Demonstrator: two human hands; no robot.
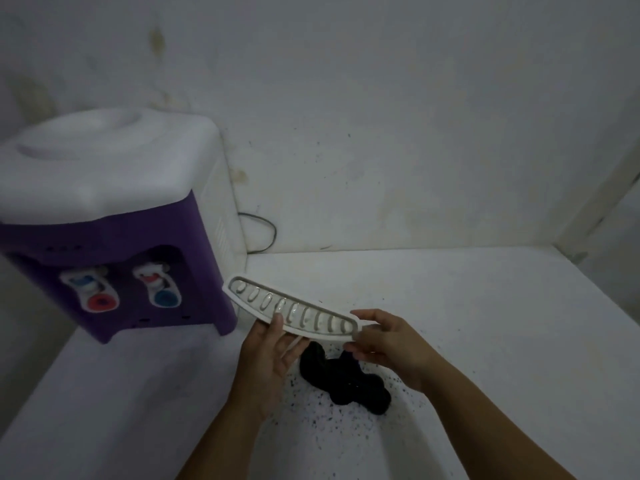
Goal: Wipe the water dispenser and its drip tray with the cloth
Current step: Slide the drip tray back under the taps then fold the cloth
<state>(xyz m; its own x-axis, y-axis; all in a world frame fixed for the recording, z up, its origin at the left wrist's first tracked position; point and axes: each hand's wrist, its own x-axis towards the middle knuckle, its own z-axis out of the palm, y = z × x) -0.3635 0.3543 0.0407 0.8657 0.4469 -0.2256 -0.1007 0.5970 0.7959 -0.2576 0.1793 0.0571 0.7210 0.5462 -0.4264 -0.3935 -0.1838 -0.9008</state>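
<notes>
The water dispenser [114,216], white on top with a purple front and two taps, stands at the left on a white counter [467,323]. Both hands hold its white slotted drip tray [284,308] in the air, tilted, just right of the dispenser. My left hand [273,355] grips the tray from below with its thumb on the grille. My right hand [388,344] pinches the tray's right end. The dark cloth [346,379] lies crumpled on the counter beneath the tray, between my forearms, touched by neither hand.
A stained white wall [381,133] rises close behind the counter. A black power cord [266,230] loops out behind the dispenser. Dark specks dot the counter around the cloth. The counter's right end meets a corner at the far right.
</notes>
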